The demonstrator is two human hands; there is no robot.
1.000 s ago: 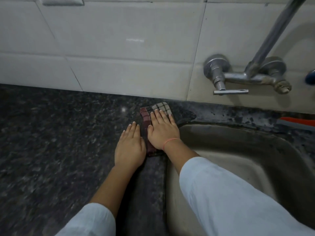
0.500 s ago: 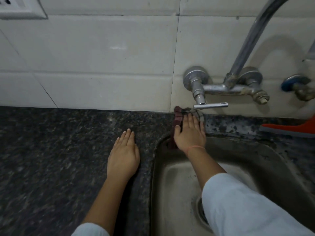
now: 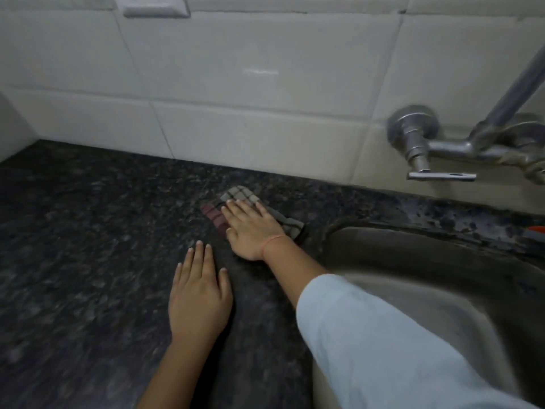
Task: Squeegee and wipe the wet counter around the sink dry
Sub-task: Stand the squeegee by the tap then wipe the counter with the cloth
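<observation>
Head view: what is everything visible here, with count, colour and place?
checked cloth: one, grey and maroon, on the counter left of the sink
counter: one, dark speckled stone, around the sink
sink: one, steel, right
wall tap: one, metal, above the sink
wall tiles: several, white, behind the counter
socket plate: one, white, top edge
orange item: one, right edge, mostly cut off
left hand: flat on the counter
right hand: flat, pressing the checked cloth

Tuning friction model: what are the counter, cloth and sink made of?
Counter: looks like polished dark granite, going by the speckled grain and faint gloss.
Cloth: woven fabric, checked pattern, soft folds.
Sink: probably stainless steel, dull grey sheen.
</observation>
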